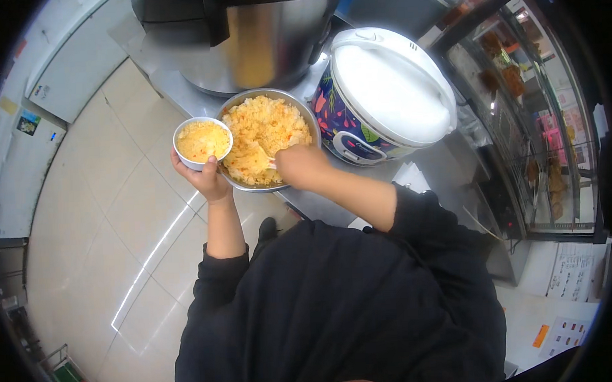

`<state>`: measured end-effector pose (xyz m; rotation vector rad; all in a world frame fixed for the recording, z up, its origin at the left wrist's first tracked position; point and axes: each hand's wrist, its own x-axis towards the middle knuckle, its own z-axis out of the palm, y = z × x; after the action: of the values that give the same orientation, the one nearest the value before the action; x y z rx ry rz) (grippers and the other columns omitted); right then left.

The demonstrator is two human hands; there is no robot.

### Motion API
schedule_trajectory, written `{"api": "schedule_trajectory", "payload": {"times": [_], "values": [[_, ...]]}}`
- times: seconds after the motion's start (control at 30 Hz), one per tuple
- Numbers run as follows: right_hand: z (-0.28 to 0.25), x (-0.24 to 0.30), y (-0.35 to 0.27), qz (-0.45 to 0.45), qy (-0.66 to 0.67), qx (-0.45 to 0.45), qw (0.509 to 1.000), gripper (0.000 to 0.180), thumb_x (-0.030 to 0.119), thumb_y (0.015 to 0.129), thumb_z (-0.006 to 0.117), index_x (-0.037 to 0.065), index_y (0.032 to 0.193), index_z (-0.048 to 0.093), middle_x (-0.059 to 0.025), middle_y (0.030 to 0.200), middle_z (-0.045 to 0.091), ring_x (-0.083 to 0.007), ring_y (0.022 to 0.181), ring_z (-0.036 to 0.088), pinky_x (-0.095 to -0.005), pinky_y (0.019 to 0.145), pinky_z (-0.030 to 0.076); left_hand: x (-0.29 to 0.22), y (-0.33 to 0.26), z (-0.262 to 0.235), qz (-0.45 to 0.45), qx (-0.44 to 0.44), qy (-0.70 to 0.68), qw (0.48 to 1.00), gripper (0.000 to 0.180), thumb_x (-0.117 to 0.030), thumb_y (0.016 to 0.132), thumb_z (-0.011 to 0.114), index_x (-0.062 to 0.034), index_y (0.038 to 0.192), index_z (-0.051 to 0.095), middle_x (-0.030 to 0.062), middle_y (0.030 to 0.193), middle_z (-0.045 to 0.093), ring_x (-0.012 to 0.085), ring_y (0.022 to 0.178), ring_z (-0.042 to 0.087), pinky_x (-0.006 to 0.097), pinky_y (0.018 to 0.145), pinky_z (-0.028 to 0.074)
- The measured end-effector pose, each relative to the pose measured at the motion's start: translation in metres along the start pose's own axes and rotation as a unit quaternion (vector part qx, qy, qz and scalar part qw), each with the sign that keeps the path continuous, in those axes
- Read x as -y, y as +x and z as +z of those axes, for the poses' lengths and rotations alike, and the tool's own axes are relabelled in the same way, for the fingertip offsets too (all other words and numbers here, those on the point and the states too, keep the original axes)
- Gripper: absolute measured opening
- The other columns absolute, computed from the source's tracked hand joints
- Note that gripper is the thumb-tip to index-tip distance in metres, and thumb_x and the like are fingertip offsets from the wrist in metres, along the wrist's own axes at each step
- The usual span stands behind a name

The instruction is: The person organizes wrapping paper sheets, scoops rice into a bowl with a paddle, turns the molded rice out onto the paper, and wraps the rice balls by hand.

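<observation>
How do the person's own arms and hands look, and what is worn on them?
Both hands, the left hand and the right hand, are bare: no gloves, and no rings or watch can be made out. The forearms are bare too. The black sleeves of a loose, plain dark top are pushed up toward the elbows, bunched in soft folds. No markings show on the fabric.

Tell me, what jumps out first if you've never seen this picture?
The big metal bowl heaped with yellow-orange rice, in the middle of the counter. The left hand holds a small white cup of the same rice beside it, while the right hand scoops in the bowl. To the right sits a flowery rice cooker with a white lid.
</observation>
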<state>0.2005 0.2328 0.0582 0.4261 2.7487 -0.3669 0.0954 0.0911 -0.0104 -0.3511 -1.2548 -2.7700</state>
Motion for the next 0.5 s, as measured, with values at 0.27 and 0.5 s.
{"api": "schedule_trajectory", "payload": {"times": [0.27,0.5], "values": [[0.011,-0.012,0.009,-0.017,0.205,-0.033,0.978,0.029,0.025,0.082,0.049,0.003,0.084,0.067,-0.0193,0.087,0.064,-0.0346,0.082,0.062,-0.0420,0.076,0.048,-0.005,0.000,-0.001,-0.003,-0.003,0.012,1.000,0.077,-0.006,0.068,0.059,-0.0064,0.134,0.020,0.0132,0.126,0.039,0.0267,0.116,0.044,0.040,0.100,0.037],[-0.023,-0.035,-0.023,0.041,0.289,-0.072,0.954,0.028,0.026,0.084,0.048,0.005,0.086,0.066,-0.0180,0.087,0.063,-0.0344,0.082,0.061,-0.0429,0.074,0.047,-0.036,0.010,0.014,-0.057,-0.014,0.100,0.993,0.079,-0.004,0.066,0.063,-0.0055,0.134,0.022,0.0148,0.123,0.041,0.0266,0.112,0.047,0.038,0.094,0.042]]}}
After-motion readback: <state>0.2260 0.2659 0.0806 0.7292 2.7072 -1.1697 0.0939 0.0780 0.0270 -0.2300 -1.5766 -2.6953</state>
